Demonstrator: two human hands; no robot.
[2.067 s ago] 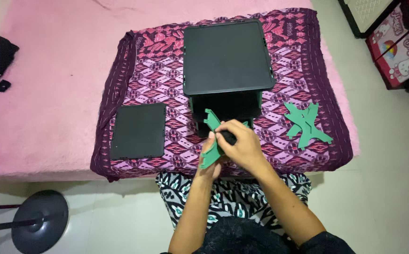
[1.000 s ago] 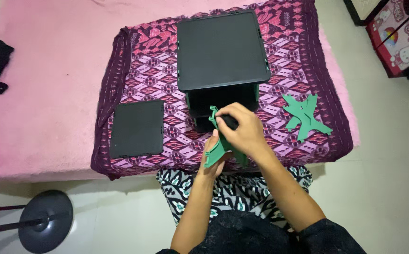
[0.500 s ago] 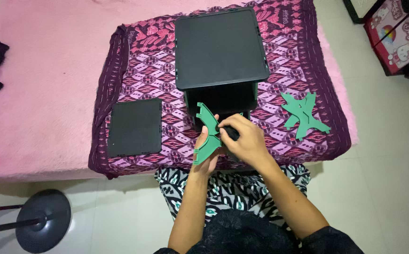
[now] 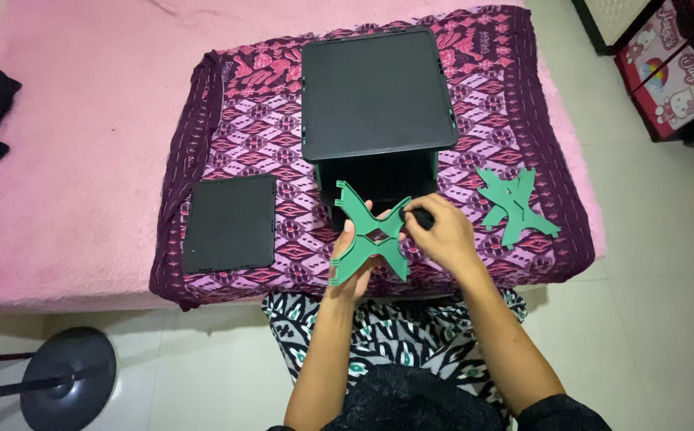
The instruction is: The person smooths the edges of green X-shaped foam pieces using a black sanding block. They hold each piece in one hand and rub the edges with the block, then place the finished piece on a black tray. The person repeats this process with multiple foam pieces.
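— Where do we hold the green X-shaped piece (image 4: 372,237) at this moment?

— We hold it above the near edge of the patterned purple cloth (image 4: 227,144), a little in front of the open black box (image 4: 379,185). Our left hand (image 4: 352,275) carries it from below: the fingers are closed around its lower left arm, and the thumb lies on the front face.

— And the right hand?

— Our right hand (image 4: 441,231) is just beside the piece, on its right side. The fingers are curled and touch the upper right arm, and it seems there is something small and dark under the fingertips — we cannot tell what it is, or if they really pinch it.

— How does the piece lie?

— It stands almost flat toward us, slightly tilted to the left. One long axis goes from the upper left arm down to the lower right, the other crosses it, and the small square hole is in the middle. The box opening is directly behind it, so the piece lies between our hands and the box; the left hand is the nearer one, because it bears it.

— What else is on the cloth?

— A flat black panel (image 4: 230,222) near the left edge, and more green pieces (image 4: 514,203) near the right edge, well apart from both hands.
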